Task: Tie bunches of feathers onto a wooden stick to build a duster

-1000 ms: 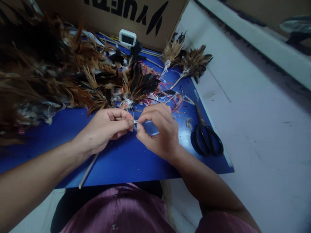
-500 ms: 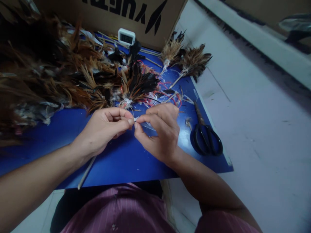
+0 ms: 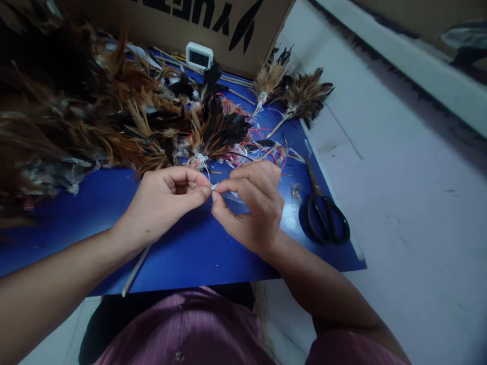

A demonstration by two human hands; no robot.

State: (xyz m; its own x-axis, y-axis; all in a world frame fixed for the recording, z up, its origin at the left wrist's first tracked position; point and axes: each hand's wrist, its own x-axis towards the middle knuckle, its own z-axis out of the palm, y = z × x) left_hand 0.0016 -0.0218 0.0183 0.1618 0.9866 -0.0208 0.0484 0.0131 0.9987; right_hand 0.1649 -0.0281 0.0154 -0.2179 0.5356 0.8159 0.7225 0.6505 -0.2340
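Observation:
Fingertip to fingertip, my left hand (image 3: 167,203) and my right hand (image 3: 251,203) both pinch a thin white plastic string (image 3: 208,173). It runs up to the tied base of a feather bunch (image 3: 213,134) with brown and black plumes. A pale stick (image 3: 135,271) pokes out beneath my left wrist toward the table's front edge; its upper part is hidden by that hand. Under my right fingers a bit of clear or white plastic shows. The fingers of both hands are closed, and what exactly lies between the tips is partly covered.
A large feather heap (image 3: 76,111) covers the left of the blue table (image 3: 182,268). Black-handled scissors (image 3: 323,218) lie at the right edge. Behind are feather dusters (image 3: 306,96), red and white string scraps (image 3: 243,152), a small digital clock (image 3: 199,56) and a cardboard box (image 3: 167,28).
Both hands keep pinching at nearly the same spot. The string between the feather bunch and my fingers shows slightly more plainly; otherwise the view has shifted only a little.

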